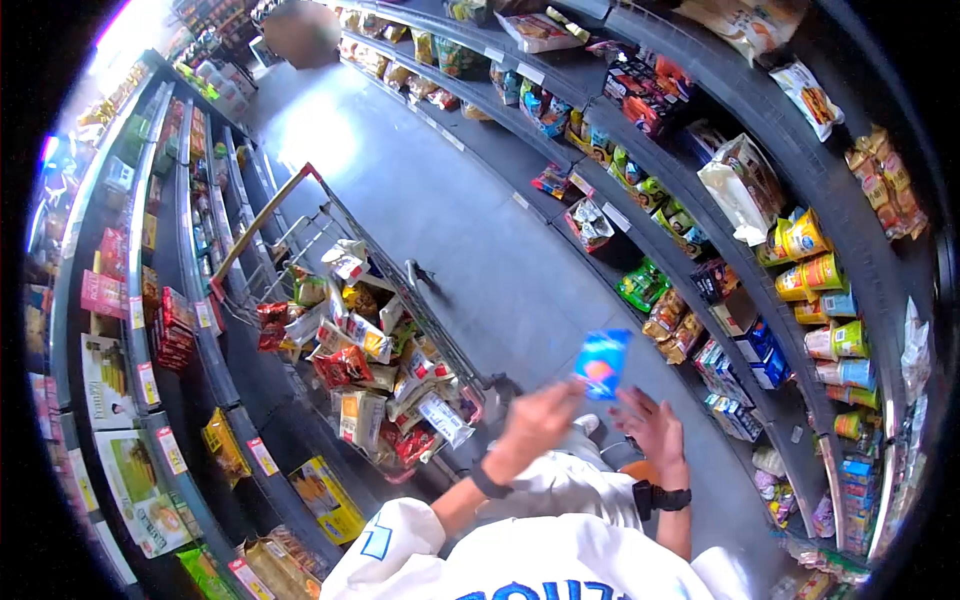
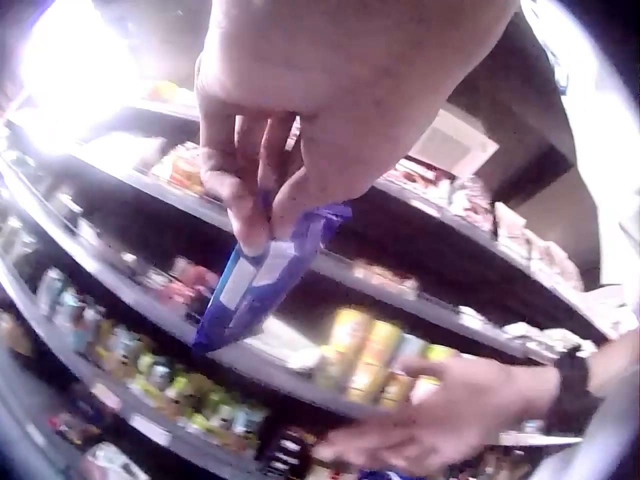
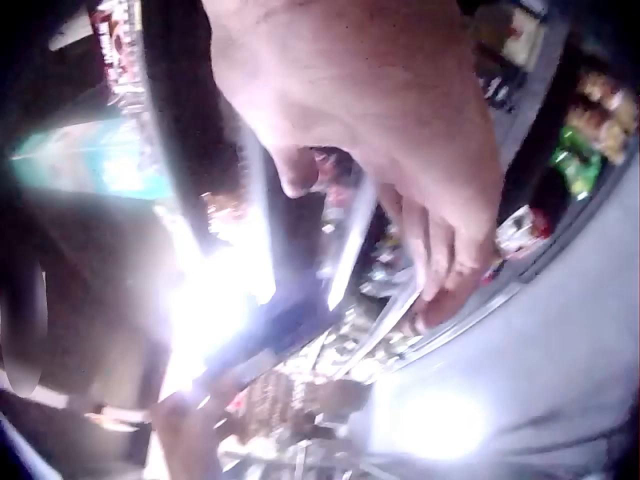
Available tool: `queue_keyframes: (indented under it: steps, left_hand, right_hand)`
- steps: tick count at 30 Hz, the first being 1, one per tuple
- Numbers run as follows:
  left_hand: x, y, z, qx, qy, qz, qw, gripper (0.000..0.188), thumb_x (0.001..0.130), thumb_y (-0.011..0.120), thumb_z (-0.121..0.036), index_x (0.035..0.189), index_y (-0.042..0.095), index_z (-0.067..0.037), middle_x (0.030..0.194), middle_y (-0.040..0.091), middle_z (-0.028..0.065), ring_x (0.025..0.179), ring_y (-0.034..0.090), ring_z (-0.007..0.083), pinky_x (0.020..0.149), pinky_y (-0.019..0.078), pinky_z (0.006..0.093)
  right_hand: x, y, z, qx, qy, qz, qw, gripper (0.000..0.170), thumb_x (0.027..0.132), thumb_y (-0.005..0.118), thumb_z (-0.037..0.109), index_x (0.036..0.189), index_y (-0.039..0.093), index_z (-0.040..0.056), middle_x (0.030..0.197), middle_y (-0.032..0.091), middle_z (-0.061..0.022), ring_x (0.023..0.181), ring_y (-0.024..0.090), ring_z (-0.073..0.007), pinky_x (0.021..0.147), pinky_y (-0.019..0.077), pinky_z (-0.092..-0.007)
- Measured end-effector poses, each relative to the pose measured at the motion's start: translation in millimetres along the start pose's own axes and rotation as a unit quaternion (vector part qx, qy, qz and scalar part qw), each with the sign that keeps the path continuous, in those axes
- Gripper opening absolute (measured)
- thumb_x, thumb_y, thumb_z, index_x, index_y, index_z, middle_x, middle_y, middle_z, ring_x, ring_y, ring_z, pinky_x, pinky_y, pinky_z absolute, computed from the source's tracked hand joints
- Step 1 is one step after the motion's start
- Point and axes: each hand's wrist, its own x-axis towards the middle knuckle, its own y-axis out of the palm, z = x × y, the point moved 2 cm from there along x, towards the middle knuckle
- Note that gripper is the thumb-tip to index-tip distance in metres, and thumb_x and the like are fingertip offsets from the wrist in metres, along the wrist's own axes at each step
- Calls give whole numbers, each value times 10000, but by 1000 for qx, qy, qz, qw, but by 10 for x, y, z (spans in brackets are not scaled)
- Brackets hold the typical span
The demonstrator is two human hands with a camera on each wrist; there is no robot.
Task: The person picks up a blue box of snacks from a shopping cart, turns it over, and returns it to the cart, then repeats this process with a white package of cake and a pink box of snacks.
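Stocked shelves [image 1: 855,260] line both sides of a grey aisle floor [image 1: 480,240], with a wire cart [image 1: 262,225] full of packaged goods [image 1: 375,340] beside the left shelves' front edge. Above the floor, just off the cart's near right corner, is a blue packet [image 1: 603,362] — the left hand [image 1: 538,418] pinches its edge between thumb and fingers. Close by, the right hand [image 1: 655,432] has its fingers loosely extended — whether they touch the packet, I cannot tell.

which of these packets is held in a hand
The shiny blue, orange-marked packet, pinched by the left hand; others sit in the metal cart or on dark shelves.
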Motion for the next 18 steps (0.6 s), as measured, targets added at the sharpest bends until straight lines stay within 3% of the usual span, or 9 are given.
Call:
queue_keyframes:
  steps: [1,4,6,8,12,14,15,16,18]
  left_hand:
    - [21,169,-243,-32,62,39,997,131,679,605,-25,809,602,-22,899,603,76,695,630,174,537,516,285]
    - [-5,636,-875,-5,234,111,966,313,704,638,-79,1009,627,-15,1012,592,148,743,650,217,580,561,305]
    - [75,773,-1137,-64,195,161,965,252,721,656,-92,970,657,-51,945,630,148,685,652,212,548,546,317]
    - [314,759,-1361,-192,50,193,961,140,775,653,-116,900,677,-56,811,653,127,615,645,220,529,527,330]
    - [496,1235,-1569,-424,-266,213,839,275,887,578,-166,1102,582,6,894,653,125,739,633,155,671,500,298]
    - [551,1580,-1625,-499,-304,217,782,329,900,570,-181,1158,536,19,949,634,100,815,603,128,724,490,281]
    - [557,1736,-1651,-533,-326,217,750,357,906,566,-188,1187,514,26,976,624,87,853,588,115,750,485,273]
    - [557,1847,-1677,-545,-325,240,735,364,908,567,-187,1197,502,24,1019,608,76,879,579,112,762,478,264]
    - [575,1997,-1730,-567,-325,282,703,382,911,568,-185,1219,478,20,1105,576,52,931,560,106,787,465,246]
  right_hand:
    - [-34,247,99,17,8,18,1000,610,904,439,477,1260,427,-18,1213,529,-203,979,567,-310,788,479,-384]
    - [-198,273,357,69,26,75,994,661,893,431,531,1264,397,-15,1101,553,-198,887,575,-307,729,486,-372]
    - [-240,-253,437,102,55,131,985,664,889,432,548,1243,397,-12,1016,553,-181,813,571,-289,675,487,-353]
    - [-415,-322,668,19,-89,25,996,547,920,416,504,1109,459,-7,752,518,-96,678,528,-186,605,452,-297]
    - [-727,-880,854,-157,-192,-140,958,476,930,401,381,1197,457,-10,975,500,-95,762,509,-137,687,438,-263]
    - [-857,-923,916,-473,-387,-201,766,490,893,492,262,1294,414,-8,1042,470,-110,905,506,-186,783,440,-290]
    - [-1006,-780,983,-466,-361,-232,774,604,817,593,124,1362,355,17,1073,451,-134,1014,474,-238,858,419,-317]
    - [-1066,-760,1018,-532,-446,-285,660,645,752,643,30,1346,391,37,1054,459,-146,957,508,-276,823,438,-330]
    - [-1295,-684,1092,-562,-404,-320,647,660,713,669,17,1327,432,65,1046,456,-161,895,528,-314,786,456,-352]
